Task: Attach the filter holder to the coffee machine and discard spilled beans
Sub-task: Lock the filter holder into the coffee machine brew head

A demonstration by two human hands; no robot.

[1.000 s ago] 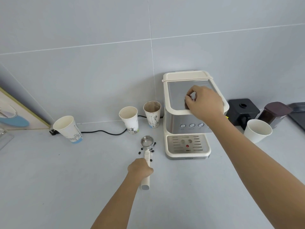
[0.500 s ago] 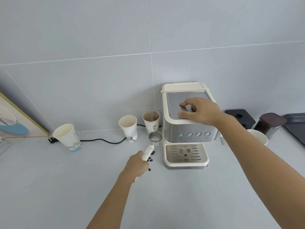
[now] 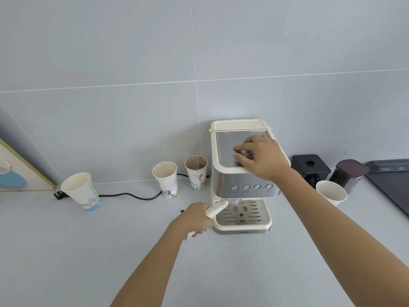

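Note:
A cream and steel coffee machine (image 3: 223,182) stands against the tiled wall. My right hand (image 3: 260,157) lies flat on its metal top, fingers spread, holding nothing. My left hand (image 3: 195,218) is closed around the white handle of the filter holder (image 3: 215,208). The holder's metal head is under the machine's brew head, above the drip tray (image 3: 262,220), and is mostly hidden there. A few dark spilled beans (image 3: 182,211) lie on the counter left of my left hand; others may be hidden behind it.
Three paper cups stand left of the machine: one tilted (image 3: 80,193), one white (image 3: 166,179), one stained brown inside (image 3: 196,171). A black power cord (image 3: 132,196) runs along the wall. Right of the machine are a black grinder (image 3: 309,168), a dark jar (image 3: 348,173) and a white cup (image 3: 330,192).
My left hand has lifted the filter holder off the counter and carried it right, its head now under the brew head. The right hand has opened flat on the machine's top.

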